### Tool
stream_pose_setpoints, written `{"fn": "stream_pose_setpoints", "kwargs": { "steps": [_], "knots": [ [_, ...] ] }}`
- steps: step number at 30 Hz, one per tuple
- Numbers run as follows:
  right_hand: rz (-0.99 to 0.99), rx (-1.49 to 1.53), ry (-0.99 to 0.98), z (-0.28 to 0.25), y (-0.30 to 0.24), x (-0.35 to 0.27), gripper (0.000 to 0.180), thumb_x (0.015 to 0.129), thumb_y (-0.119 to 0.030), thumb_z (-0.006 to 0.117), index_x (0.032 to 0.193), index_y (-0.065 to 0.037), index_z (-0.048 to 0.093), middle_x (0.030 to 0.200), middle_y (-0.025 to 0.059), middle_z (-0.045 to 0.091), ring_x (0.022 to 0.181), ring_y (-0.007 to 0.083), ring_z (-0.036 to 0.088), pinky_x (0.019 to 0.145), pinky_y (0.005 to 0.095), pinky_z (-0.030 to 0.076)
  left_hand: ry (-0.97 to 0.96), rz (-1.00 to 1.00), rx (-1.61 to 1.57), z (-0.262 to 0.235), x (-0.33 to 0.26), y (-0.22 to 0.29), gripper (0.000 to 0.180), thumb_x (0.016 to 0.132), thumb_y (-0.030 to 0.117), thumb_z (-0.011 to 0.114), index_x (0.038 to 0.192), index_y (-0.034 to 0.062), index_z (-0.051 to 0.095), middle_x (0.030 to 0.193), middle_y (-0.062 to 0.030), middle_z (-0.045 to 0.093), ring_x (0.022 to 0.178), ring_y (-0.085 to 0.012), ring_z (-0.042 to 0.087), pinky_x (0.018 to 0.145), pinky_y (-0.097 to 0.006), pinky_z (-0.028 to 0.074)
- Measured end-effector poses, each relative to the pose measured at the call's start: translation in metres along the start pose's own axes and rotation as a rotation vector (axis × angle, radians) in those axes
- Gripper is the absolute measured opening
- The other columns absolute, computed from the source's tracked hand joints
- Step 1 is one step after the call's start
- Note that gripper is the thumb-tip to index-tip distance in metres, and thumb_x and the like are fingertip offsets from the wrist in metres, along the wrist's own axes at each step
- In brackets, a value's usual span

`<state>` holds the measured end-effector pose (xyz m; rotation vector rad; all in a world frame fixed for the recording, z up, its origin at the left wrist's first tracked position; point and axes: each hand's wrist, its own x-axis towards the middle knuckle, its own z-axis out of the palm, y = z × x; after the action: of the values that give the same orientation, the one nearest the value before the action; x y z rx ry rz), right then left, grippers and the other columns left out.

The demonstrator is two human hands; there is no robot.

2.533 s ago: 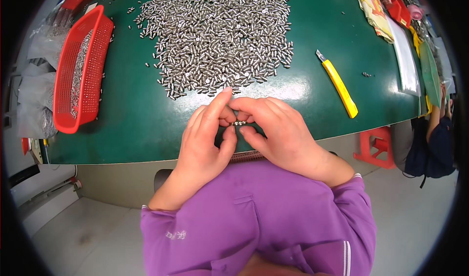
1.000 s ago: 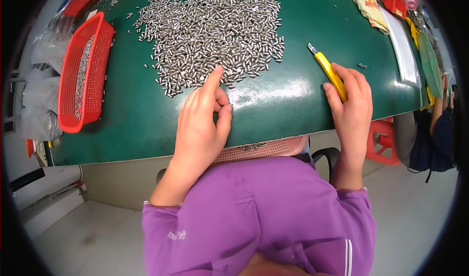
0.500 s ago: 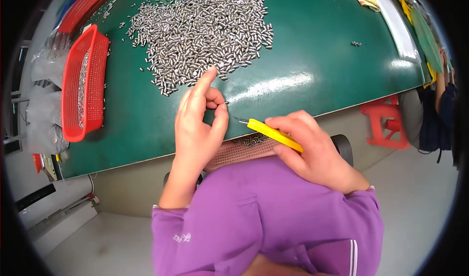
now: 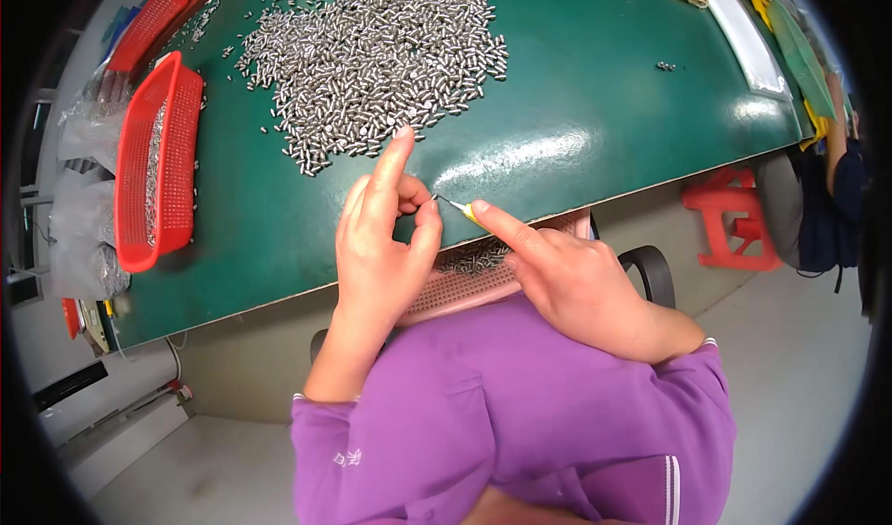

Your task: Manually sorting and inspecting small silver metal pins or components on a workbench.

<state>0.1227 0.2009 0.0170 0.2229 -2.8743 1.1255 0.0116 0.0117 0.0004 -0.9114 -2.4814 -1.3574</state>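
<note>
My left hand (image 4: 383, 237) is over the near edge of the green table, its thumb and a finger pinching a small metal piece (image 4: 434, 196) while the index finger points up. In my right hand (image 4: 581, 279) is a deburring tool (image 4: 469, 212) with a yellow handle, mostly covered by the fingers. Its thin metal tip reaches the small piece; whether they touch is hard to tell. A wide heap of small silvery metal pins (image 4: 372, 60) lies beyond my left hand. Below the table edge, a pink perforated basket (image 4: 446, 300) at my lap holds more small pins (image 4: 474, 257).
At the left stands a long red perforated basket (image 4: 178, 167) with pins inside, beside clear plastic bags (image 4: 82, 214). A few pins (image 4: 665, 66) lie apart on the green table (image 4: 613, 125). A red stool (image 4: 734, 223) is at the right, with another person's arm (image 4: 836, 121) beyond.
My right hand has moved the tool so its tip comes up to the small piece, and the fingers now cover most of the handle. My left hand keeps its pinch.
</note>
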Motion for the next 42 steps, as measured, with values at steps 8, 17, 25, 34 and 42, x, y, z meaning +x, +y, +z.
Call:
{"fn": "stream_pose_setpoints", "kwargs": {
  "steps": [8,17,25,34,42],
  "knots": [
    [-0.022,-0.025,0.012,-0.001,0.000,0.003,0.062,0.093,-0.011,0.065,0.151,-0.022,0.046,0.069,0.0117,0.062,0.059,0.0313,0.064,0.059,0.0470,0.054,0.001,-0.017,0.014,-0.001,-0.001,0.002,0.072,0.077,-0.010,0.066,0.146,0.0040,0.050,0.077,-0.0025,0.061,0.074,-0.0162,0.057,0.070,-0.031,0.052],
    [-0.025,0.086,-0.019,-0.004,0.004,0.007,0.062,0.093,-0.011,0.064,0.151,-0.021,0.046,0.073,0.0106,0.067,0.066,0.0324,0.068,0.080,0.0481,0.047,-0.036,-0.050,0.008,-0.003,0.001,0.002,0.068,0.081,-0.010,0.068,0.145,0.0063,0.053,0.081,0.0016,0.063,0.076,-0.0068,0.058,0.075,-0.024,0.050],
    [0.011,-0.072,-0.165,-0.022,-0.010,0.014,0.062,0.093,-0.009,0.063,0.151,-0.019,0.045,0.071,0.0115,0.066,0.067,0.0341,0.068,0.080,0.0458,0.050,-0.051,-0.058,-0.007,-0.006,-0.001,-0.003,0.062,0.082,-0.009,0.068,0.141,0.0050,0.055,0.083,0.0015,0.062,0.076,-0.0063,0.057,0.074,-0.023,0.050],
    [-0.004,-0.206,0.357,-0.039,0.010,0.028,0.058,0.086,0.001,0.064,0.140,-0.019,0.059,0.090,0.0101,0.061,0.074,0.0291,0.062,0.067,0.0414,0.053,0.069,-0.163,-0.055,-0.005,-0.008,-0.001,0.062,0.082,-0.009,0.066,0.141,0.0017,0.052,0.086,0.0012,0.061,0.078,-0.0066,0.054,0.076,-0.023,0.047],
    [-0.058,-0.591,0.523,-0.049,0.048,0.054,0.046,0.083,0.001,0.066,0.127,-0.013,0.067,0.112,0.0131,0.062,0.100,0.0330,0.059,0.087,0.0441,0.050,0.118,-0.092,0.204,-0.010,-0.009,-0.010,0.059,0.081,-0.008,0.066,0.139,0.0026,0.055,0.086,0.0009,0.061,0.074,-0.0082,0.054,0.070,-0.024,0.047]
  ]
}}
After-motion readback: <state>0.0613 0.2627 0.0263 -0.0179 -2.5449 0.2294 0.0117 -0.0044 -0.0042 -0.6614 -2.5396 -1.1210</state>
